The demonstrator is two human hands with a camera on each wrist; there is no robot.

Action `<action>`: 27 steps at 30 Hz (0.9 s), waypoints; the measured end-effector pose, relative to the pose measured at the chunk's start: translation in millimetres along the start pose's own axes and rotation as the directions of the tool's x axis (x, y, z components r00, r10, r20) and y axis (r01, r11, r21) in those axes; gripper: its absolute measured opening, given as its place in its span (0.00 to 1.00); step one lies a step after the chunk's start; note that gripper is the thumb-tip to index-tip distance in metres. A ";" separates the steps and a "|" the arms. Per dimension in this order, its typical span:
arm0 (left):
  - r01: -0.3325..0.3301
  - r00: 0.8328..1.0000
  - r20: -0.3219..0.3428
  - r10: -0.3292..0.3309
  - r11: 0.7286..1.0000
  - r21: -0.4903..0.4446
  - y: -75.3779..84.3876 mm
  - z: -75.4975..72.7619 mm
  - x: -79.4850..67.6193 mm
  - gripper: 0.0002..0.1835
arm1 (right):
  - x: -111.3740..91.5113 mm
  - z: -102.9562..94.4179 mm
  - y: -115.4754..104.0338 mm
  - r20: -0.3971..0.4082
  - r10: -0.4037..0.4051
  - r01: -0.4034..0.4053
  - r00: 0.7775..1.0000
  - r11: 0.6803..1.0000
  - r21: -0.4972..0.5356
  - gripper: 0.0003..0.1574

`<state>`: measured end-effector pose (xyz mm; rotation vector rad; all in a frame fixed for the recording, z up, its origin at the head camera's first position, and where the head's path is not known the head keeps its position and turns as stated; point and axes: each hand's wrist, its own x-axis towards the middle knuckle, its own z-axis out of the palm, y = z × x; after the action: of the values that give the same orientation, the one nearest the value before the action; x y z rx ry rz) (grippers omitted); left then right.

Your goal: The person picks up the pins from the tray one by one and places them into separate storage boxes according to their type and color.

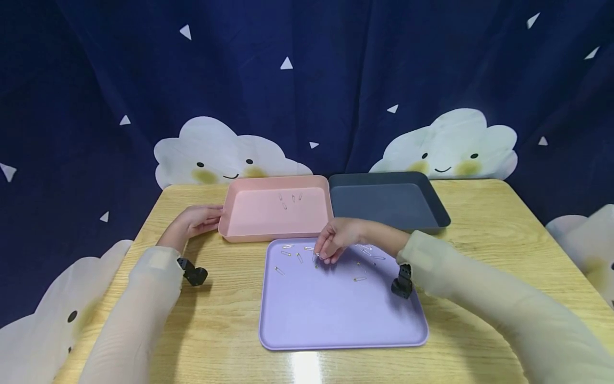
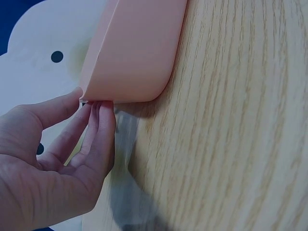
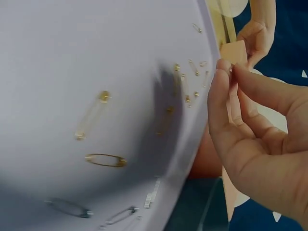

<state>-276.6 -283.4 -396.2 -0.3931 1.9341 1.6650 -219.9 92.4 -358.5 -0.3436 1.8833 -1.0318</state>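
Observation:
My right hand (image 1: 338, 240) is over the far side of the lilac tray (image 1: 342, 320), thumb and fingertips pinched on a tiny safety pin. Only a bright speck of that pin (image 3: 231, 70) shows between them in the right wrist view. Gold safety pins (image 3: 106, 160) and dark or silvery ones (image 3: 70, 208) lie scattered in the lilac tray. At the left end of the pink tray (image 1: 275, 236), my left hand (image 2: 62, 154) holds the edge, thumb at the rim and fingers against the outer wall. Several safety pins (image 1: 293, 198) lie inside the pink tray.
A dark grey-blue tray (image 1: 384, 200) stands right of the pink one, both behind the lilac tray. All rest on a wooden table (image 1: 220, 320). A navy curtain (image 1: 326, 80) with white clouds hangs at the table's far edge.

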 end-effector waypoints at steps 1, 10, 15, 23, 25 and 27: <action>-0.002 1.000 0.002 0.002 1.000 0.000 -0.1 -0.3 -0.2 0.34 | 1.3 -1.4 -2.8 -0.001 0.001 -0.001 1.000 1.000 -0.001 0.15; 0.017 0.999 -0.030 -0.017 1.000 0.000 0.0 0.0 1.1 0.32 | 13.2 -18.0 -21.4 -0.057 0.015 -0.016 0.998 1.000 -0.018 0.19; 0.026 0.999 -0.042 -0.026 1.000 0.004 1.2 1.5 1.2 0.32 | 22.0 -29.7 -27.2 -0.102 0.031 -0.032 0.994 0.999 -0.003 0.18; 0.032 0.999 -0.039 -0.032 0.999 0.001 1.6 2.6 0.3 0.32 | 39.9 -45.5 -33.6 -0.142 0.055 -0.047 0.988 0.997 0.060 0.22; 0.036 0.999 -0.040 -0.036 0.999 -0.005 1.4 1.8 0.4 0.33 | 45.7 -49.0 -34.6 -0.148 0.060 -0.050 0.987 0.997 0.067 0.21; 0.041 0.998 -0.044 -0.042 0.999 -0.016 0.6 0.3 0.9 0.33 | 51.2 -52.0 -35.9 -0.155 0.067 -0.057 0.986 0.996 0.070 0.20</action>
<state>-277.6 -282.8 -396.2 -0.4762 1.9331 1.6580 -296.4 66.3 -350.0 -0.1682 1.9826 -1.1029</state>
